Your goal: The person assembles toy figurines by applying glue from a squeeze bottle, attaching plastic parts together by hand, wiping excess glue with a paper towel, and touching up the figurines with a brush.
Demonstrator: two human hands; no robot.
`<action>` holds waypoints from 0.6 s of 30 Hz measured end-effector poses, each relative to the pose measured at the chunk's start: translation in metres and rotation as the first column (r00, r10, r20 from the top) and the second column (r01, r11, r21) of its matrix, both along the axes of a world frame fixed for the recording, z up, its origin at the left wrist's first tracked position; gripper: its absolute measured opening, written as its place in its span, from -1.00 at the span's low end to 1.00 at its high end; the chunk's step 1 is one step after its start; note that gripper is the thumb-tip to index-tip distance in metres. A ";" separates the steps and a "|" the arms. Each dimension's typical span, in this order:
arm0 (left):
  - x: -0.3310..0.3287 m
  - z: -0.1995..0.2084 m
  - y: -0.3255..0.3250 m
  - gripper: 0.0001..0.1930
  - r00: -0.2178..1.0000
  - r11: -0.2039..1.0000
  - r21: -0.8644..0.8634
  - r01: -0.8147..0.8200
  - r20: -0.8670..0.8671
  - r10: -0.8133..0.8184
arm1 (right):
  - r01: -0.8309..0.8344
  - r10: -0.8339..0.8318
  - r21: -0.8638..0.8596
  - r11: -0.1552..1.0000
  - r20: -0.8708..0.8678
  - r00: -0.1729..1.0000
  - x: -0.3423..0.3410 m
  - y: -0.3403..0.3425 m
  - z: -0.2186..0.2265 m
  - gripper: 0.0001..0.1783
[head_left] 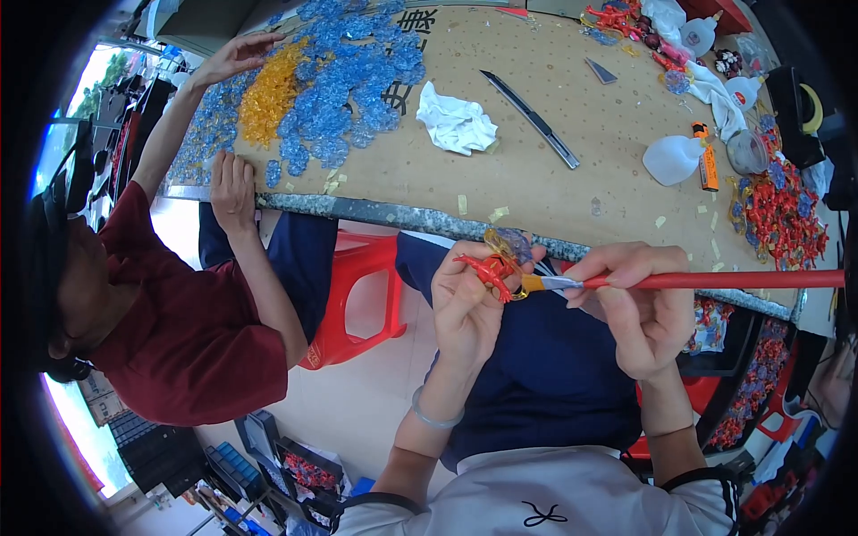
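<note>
Between the fingers of my left hand (pixel 469 308) is a small red plastic figure (pixel 492 271) with clear blue and yellow parts at its top. My right hand (pixel 639 299) grips a paintbrush (pixel 733 280) with a long red handle and a silver ferrule. The brush's orange-brown bristles touch the figure, or lie right against it. Both hands are raised in front of the table's near edge, above my lap. Some of the figure is hidden by my left fingers.
At left a co-worker in a maroon shirt reaches over clear blue pieces (pixel 344 89) and yellow pieces (pixel 271 94). On the table lie a crumpled white tissue (pixel 454 119), a utility knife (pixel 532 119), a white bottle (pixel 675 161), an orange box (pixel 708 165) and a heap of red figures (pixel 782 210).
</note>
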State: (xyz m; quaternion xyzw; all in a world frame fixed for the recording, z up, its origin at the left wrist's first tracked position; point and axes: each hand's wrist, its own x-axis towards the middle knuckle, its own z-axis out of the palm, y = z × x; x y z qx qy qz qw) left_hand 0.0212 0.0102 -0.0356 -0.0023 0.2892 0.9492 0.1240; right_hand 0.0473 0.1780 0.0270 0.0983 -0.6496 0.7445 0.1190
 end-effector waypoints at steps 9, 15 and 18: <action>0.006 -0.011 -0.007 -0.59 0.979 0.973 0.220 0.065 0.177 -0.105 | 0.131 -0.122 0.126 0.983 -0.076 0.990 -0.010 -0.004 0.002 -0.78; 0.009 0.002 -0.007 -0.58 0.961 0.933 0.351 0.084 0.219 -0.169 | 0.199 -0.179 0.396 0.897 -0.086 0.980 -0.024 -0.002 0.008 -0.77; 0.006 0.004 -0.012 -0.62 0.929 0.892 0.432 0.132 0.260 -0.263 | 0.226 -0.348 0.627 0.746 0.078 0.934 -0.038 0.003 0.029 -0.78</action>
